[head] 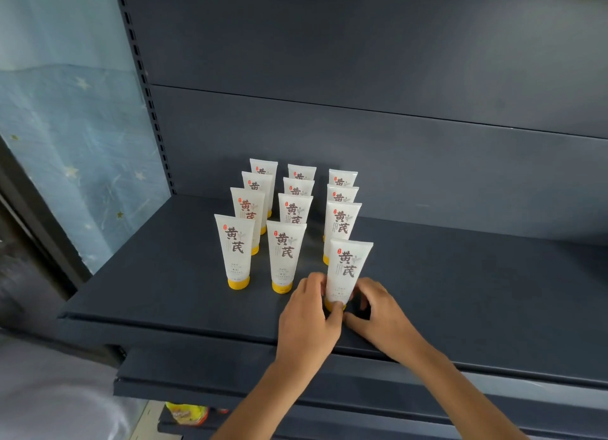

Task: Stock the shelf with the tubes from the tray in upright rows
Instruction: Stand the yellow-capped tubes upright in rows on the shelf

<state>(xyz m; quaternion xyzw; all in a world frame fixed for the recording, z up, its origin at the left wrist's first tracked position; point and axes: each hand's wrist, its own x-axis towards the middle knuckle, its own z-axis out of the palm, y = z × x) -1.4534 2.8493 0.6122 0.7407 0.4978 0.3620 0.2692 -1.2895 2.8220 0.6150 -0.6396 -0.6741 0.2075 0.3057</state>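
Observation:
Several white tubes with yellow caps stand cap-down in three rows on the dark shelf (460, 275). The front tube of the right row (348, 268) stands upright near the shelf's front edge. My left hand (309, 314) grips its lower part from the left, thumb across the yellow cap. My right hand (378, 311) curls around its base from the right, fingers near the cap. The left row's front tube (235, 252) and the middle row's front tube (285, 257) stand free. The tray is out of view.
The shelf's back panel (362, 61) rises behind the rows, with a slotted upright (144, 87) at the left. A lower shelf edge (230, 387) juts out below. A yellow packet (186, 413) lies underneath. Bare shelf surface stretches to the right of the rows.

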